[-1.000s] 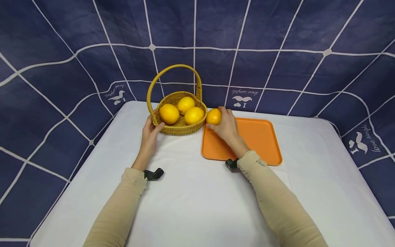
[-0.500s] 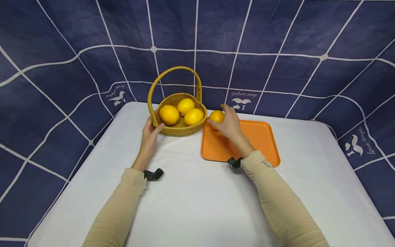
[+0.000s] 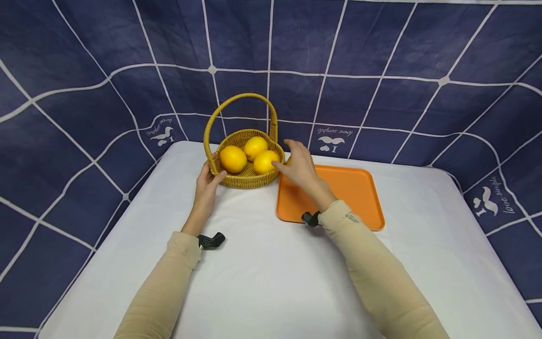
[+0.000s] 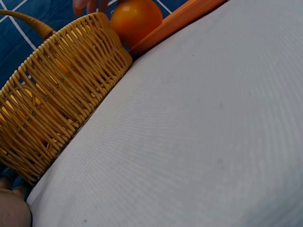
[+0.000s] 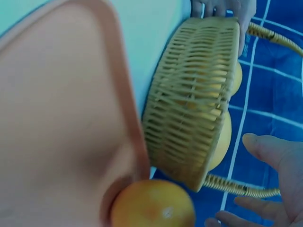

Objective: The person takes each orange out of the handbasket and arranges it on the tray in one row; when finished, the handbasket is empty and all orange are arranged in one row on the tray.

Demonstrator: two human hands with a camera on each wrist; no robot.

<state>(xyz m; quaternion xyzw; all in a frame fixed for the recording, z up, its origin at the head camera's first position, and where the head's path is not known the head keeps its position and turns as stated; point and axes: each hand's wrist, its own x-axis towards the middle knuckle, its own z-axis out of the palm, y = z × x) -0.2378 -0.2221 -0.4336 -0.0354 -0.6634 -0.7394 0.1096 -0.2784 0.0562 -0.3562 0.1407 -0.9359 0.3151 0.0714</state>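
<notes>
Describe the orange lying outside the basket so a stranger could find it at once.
On the white table an orange tray lies just right of a wicker basket. The orange sits on the tray's far left corner, beside the basket wall. Unlike the three in the basket, it lies alone on flat plastic.

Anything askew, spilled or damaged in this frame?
Nothing stands out. The basket sits upright with three oranges inside, steadied by the left hand. A fourth orange rests at the tray corner beside the basket, with the right hand open above it. No spill or damage shows.
</notes>
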